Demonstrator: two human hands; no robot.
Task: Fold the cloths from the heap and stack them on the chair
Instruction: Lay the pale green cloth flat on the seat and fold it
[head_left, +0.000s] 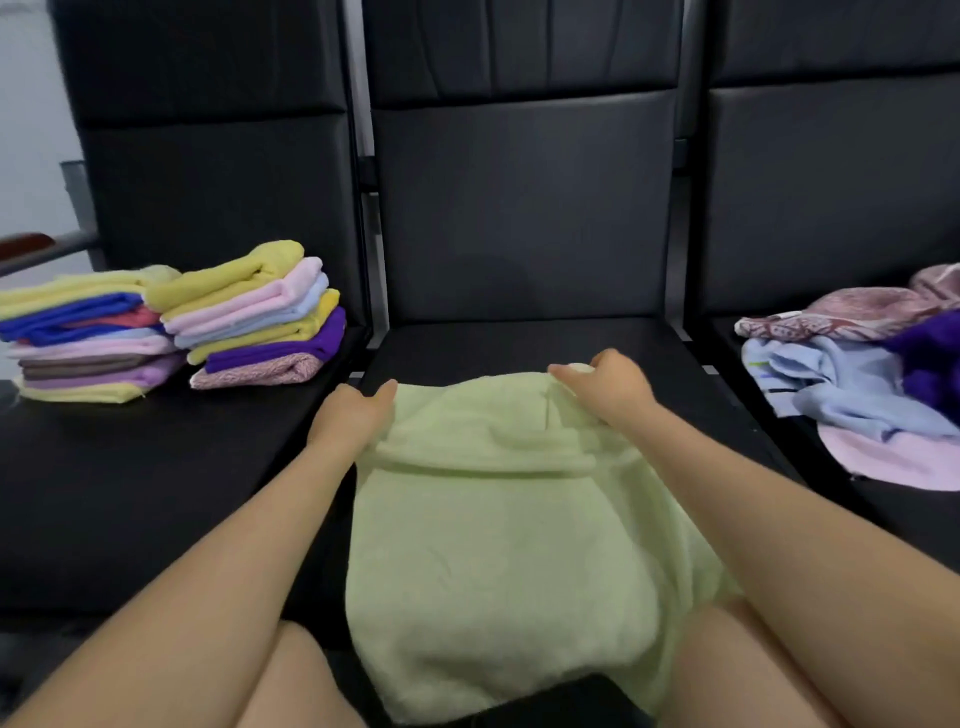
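Left grip (353, 410) and right grip (605, 387) pinching green cloth (498, 545), mid-fold. Left of grips: two stacks (171, 322) done. Right: heap (857, 374) left.

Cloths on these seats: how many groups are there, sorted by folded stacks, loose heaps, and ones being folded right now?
Folded stacks: 2, the left stack and the right stack
Loose heaps: 1, the heap
Being folded: 1, the green cloth, gripped by left hand and right hand
Total: 4

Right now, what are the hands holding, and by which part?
Both hold the light green towel by its far edge: left hand grips the left corner, right hand pinches the right corner, mid-fold on the middle chair seat.
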